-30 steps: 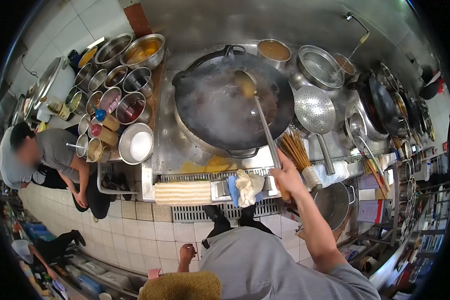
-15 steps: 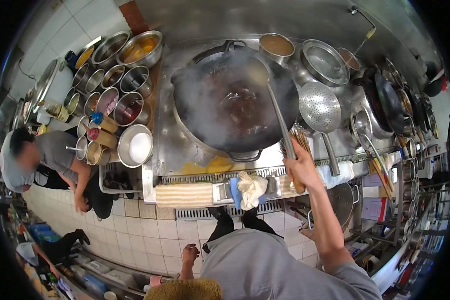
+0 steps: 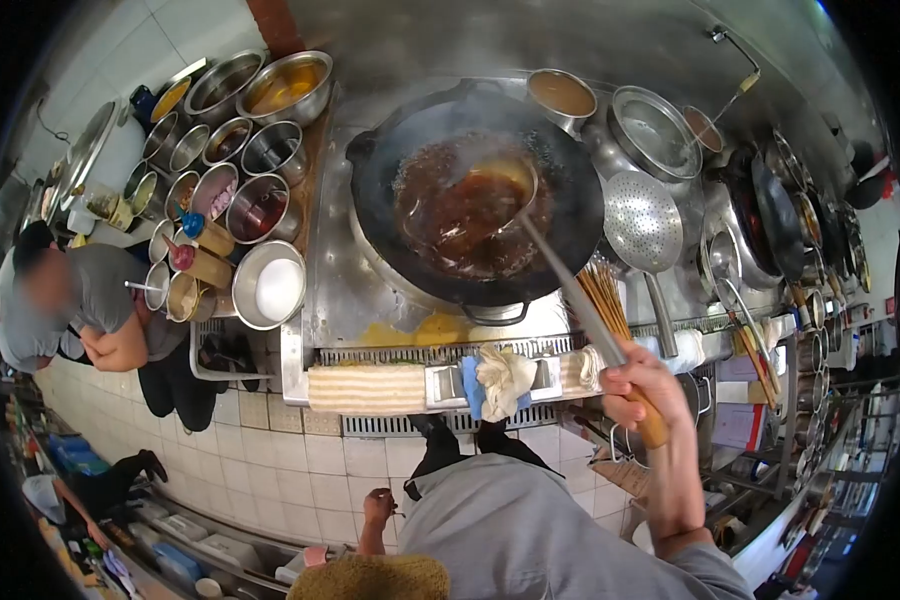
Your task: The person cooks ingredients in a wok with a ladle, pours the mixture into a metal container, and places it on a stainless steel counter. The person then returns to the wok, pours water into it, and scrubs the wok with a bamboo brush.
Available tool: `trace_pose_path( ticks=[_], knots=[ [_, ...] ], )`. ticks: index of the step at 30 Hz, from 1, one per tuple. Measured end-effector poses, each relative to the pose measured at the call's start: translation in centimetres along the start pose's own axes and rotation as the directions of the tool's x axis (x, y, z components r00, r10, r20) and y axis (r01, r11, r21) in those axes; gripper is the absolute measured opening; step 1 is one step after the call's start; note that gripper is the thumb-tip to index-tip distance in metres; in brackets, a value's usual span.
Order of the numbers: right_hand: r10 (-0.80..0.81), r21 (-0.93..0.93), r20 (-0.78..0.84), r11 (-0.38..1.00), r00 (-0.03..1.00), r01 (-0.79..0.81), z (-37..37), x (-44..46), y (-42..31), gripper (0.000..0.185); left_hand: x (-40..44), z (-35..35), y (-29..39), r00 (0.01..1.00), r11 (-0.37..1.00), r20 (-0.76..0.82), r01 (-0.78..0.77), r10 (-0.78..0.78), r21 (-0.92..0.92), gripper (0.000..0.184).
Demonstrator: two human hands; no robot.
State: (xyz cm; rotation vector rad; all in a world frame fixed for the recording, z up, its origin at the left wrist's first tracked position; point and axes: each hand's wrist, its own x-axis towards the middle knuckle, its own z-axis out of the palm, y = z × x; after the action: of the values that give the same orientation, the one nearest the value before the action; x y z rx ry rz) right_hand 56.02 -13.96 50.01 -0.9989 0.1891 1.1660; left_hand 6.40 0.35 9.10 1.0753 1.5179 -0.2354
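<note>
My right hand (image 3: 642, 382) is closed round the wooden handle end of a long metal ladle (image 3: 575, 292). The ladle's bowl lies in the dark brown, bubbling liquid (image 3: 440, 215) inside a large black wok (image 3: 380, 165), tilted so that liquid shows in it. Down beside my grey-clad body hangs my left hand (image 3: 378, 506), its fingers loosely bent and apart, with nothing visible in it. Near my right hand are a bundle of thin bamboo sticks (image 3: 603, 300) and a perforated skimmer (image 3: 642, 222) lying on the stove top.
Left of the wok stand several metal bowls, a bowl of white powder (image 3: 270, 285) and squeeze bottles (image 3: 205, 265). Crumpled cloths (image 3: 500, 382) lie on the front rail. At right are a pot of brown liquid (image 3: 562, 97) and a strainer (image 3: 655, 132). A co-worker (image 3: 80, 310) is at far left.
My right hand has moved down and right, with the ladle's bowl going from the wok's far rim into the liquid. Steam has thinned. The co-worker's arms are now folded.
</note>
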Motion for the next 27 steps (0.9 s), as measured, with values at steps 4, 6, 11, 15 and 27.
trace_pose_path(
  ticks=[4, 6, 11, 15, 27],
  knots=[
    [-0.263, -0.569, -0.121, 0.808, 0.957, 0.15, 2.6, -3.2, -3.6, 0.068, 0.7, 0.6, -0.7, 1.0, 0.997, 0.018, -0.003, 0.005, -0.079, 0.027],
    [-0.449, -0.648, -0.167, 0.721, 0.878, 0.245, 4.0, -4.8, -4.0, 0.07, 0.0, 1.0, 0.2, 1.0, 0.998, 0.023, -0.004, 0.006, -0.06, 0.026],
    [-0.576, -0.534, -0.141, 0.729, 0.805, 0.428, 3.0, -4.9, -1.7, 0.07, 0.5, 1.3, -0.3, 0.886, 0.858, -0.154, -0.462, 0.437, -0.224, 0.021],
    [-0.404, -0.325, -0.043, 0.87, 0.914, 0.37, -0.8, 0.5, 3.4, 0.068, -5.4, 0.1, 10.7, 0.787, 0.754, -0.292, -0.61, 0.543, -0.241, 0.016],
    [-0.09, -0.124, -0.174, 0.99, 0.981, 0.069, -0.6, 1.7, 8.3, 0.049, 0.5, -7.3, 37.3, 0.798, 0.435, -0.444, -0.597, 0.407, -0.675, 0.043]
  ],
)
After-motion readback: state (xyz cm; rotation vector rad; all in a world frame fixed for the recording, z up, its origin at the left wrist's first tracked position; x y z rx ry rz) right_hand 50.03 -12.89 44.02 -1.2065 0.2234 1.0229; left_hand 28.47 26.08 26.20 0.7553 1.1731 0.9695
